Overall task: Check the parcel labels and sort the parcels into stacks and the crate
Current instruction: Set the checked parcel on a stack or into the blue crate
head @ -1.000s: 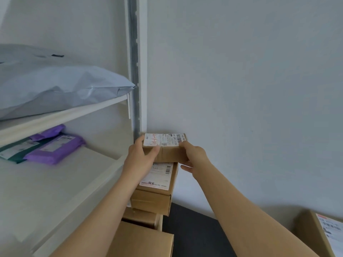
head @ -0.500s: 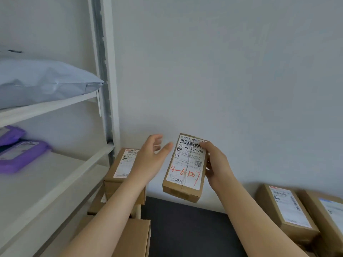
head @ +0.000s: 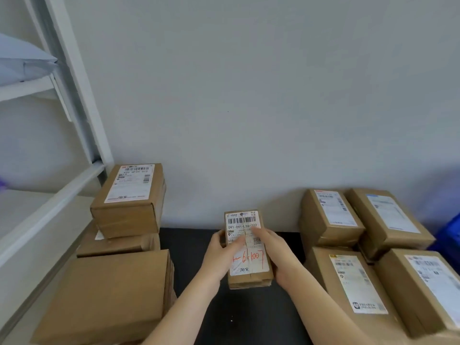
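Brown cardboard parcel [head: 250, 280], white barcode label [head: 242, 220] with red handwriting, left hand [head: 219, 255] and right hand [head: 276, 252] gripping its sides

Held parcel [head: 249, 277] lbl [head: 242, 220]: 091-091-L16, red handwritten 6-1007, 淘宝; left stack's top box [head: 124, 220]: 淘宝.

Open lane: dark surface [head: 189, 247] strip from near edge to wall [head: 249, 95], between left stack [head: 127, 202] and right boxes [head: 333, 220]. Small parcel [head: 249, 267], gripped by left hand [head: 219, 255] and right hand [head: 276, 255], held mid-lane; bare gaps either side. Left edge blocked by stack, with shelf frame [head: 74, 100] above it. Right edge packed: four boxes close together, blue crate [head: 448, 235] beyond. Free air above the box tops.
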Demonstrator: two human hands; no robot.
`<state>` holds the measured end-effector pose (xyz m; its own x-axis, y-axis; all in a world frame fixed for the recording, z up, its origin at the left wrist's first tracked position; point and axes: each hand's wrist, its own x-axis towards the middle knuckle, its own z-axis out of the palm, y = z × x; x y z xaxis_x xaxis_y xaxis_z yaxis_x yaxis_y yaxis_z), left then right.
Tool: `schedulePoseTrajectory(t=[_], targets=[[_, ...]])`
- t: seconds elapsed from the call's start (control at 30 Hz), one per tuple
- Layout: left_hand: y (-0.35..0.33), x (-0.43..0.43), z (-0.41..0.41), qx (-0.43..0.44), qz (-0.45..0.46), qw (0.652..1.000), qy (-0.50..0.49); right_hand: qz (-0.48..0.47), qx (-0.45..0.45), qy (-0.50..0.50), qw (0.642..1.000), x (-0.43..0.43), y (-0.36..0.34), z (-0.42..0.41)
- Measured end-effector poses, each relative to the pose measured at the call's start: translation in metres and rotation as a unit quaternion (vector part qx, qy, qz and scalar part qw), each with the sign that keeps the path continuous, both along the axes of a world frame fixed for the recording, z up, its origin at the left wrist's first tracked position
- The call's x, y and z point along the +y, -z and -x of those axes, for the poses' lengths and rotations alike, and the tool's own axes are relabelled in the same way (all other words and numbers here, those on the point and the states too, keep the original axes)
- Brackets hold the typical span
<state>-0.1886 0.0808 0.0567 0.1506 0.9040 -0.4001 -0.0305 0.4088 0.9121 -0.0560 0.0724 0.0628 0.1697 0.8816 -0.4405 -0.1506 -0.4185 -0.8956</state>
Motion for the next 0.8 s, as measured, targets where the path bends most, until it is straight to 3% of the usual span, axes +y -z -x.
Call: schedulePoseTrajectory(t=[0.33, 0.47, 0.8], targets=[[0.086, -0.032, -0.009, 0.087, 0.114, 0.989, 0.041, 0.137, -0.078, -0.047, 0.986, -0.045, 0.087, -0.017], [0.100, -0.037, -0.009, 0.117, 0.122, 0.984, 0.058, 0.155, -0.095, -0.088, 0.979, -0.056, 0.100, -0.019], [0.113, -0.035, -0.010, 0.140, 0.117, 0.979, 0.095, 0.170, -0.104, -0.085, 0.976, -0.056, 0.119, -0.017]])
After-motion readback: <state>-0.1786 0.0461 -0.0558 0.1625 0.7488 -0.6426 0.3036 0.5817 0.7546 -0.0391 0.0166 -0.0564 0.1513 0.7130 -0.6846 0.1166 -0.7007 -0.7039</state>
